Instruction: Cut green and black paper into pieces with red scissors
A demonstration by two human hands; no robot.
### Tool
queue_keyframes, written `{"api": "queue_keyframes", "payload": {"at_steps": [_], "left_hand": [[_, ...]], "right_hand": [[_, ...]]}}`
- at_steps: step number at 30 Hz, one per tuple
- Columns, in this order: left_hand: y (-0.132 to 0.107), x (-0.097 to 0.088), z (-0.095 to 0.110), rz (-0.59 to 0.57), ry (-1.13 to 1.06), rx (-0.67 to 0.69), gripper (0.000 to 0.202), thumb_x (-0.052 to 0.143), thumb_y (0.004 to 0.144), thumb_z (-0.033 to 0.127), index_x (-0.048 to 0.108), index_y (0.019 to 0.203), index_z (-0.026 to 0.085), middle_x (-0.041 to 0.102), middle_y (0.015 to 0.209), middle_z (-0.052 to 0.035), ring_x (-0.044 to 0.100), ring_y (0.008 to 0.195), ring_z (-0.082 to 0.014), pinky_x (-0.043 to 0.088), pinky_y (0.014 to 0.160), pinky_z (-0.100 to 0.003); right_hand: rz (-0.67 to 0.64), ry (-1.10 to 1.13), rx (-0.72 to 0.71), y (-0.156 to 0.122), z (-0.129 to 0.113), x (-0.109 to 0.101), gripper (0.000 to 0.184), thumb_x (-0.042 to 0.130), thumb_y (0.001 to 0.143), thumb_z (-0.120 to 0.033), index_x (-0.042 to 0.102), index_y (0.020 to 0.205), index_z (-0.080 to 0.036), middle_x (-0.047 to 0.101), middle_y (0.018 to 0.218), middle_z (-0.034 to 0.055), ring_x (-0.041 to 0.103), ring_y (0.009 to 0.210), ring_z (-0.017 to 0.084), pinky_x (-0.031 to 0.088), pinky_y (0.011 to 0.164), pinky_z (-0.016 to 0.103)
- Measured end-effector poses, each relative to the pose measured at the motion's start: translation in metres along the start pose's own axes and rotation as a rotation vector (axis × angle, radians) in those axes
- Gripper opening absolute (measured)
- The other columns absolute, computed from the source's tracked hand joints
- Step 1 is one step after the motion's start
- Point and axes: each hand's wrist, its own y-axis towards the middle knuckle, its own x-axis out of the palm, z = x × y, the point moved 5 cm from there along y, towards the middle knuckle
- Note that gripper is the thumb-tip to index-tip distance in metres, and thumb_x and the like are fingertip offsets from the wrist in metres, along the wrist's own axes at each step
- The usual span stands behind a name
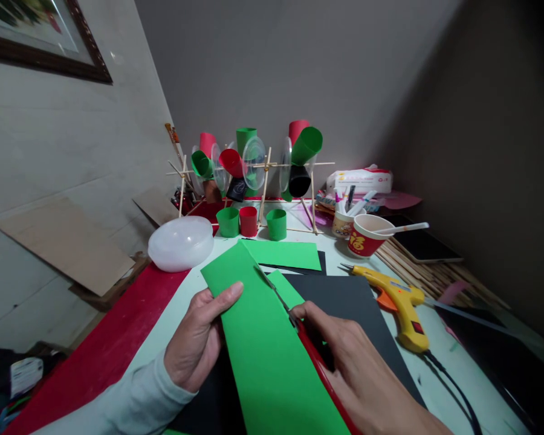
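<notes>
My left hand (198, 338) grips the left edge of a bright green paper sheet (258, 350), thumb on top and fingers underneath. My right hand (349, 350) is wrapped round the red handles of a pair of scissors (315, 356). The blades lie along a slit in the green paper, close to its far end. On the right of the cut, a narrower green strip (285, 287) shows beside the blades. Black paper (344, 302) lies on the table under my hands. Another green strip (290, 255) rests just beyond the sheet.
Behind stands a stick frame (266, 181) carrying clear discs and coloured paper tubes. Small green and red paper rings (248, 222) sit before it. A stack of clear lids (181, 243) is left. At right are a yellow glue gun (401, 302), a paper cup (369, 235) and wooden sticks (417, 272).
</notes>
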Motion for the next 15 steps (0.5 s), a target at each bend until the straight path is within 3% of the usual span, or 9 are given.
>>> {"api": "queue_keyframes", "payload": {"at_steps": [8, 15], "left_hand": [[-0.0023, 0.0017, 0.0, -0.004, -0.006, -0.02, 0.027, 0.079, 0.079, 0.019, 0.077, 0.104, 0.008, 0.081, 0.096, -0.0135, 0.076, 0.093, -0.0299, 0.058, 0.093, -0.041], [-0.0016, 0.0024, -0.0038, -0.024, 0.0, -0.017, 0.03, 0.081, 0.078, 0.021, 0.077, 0.105, 0.009, 0.081, 0.093, -0.013, 0.076, 0.092, -0.0302, 0.058, 0.093, -0.042]], "right_hand": [[-0.033, 0.018, -0.054, 0.0002, 0.007, 0.0079, 0.014, 0.039, 0.094, -0.023, 0.052, 0.093, -0.023, 0.061, 0.067, -0.0021, 0.054, 0.055, 0.016, 0.039, 0.055, 0.026], [0.004, 0.049, 0.015, -0.0003, 0.002, 0.0023, 0.014, 0.039, 0.09, -0.028, 0.052, 0.09, -0.024, 0.068, 0.073, 0.0029, 0.062, 0.066, 0.021, 0.046, 0.061, 0.028]]}}
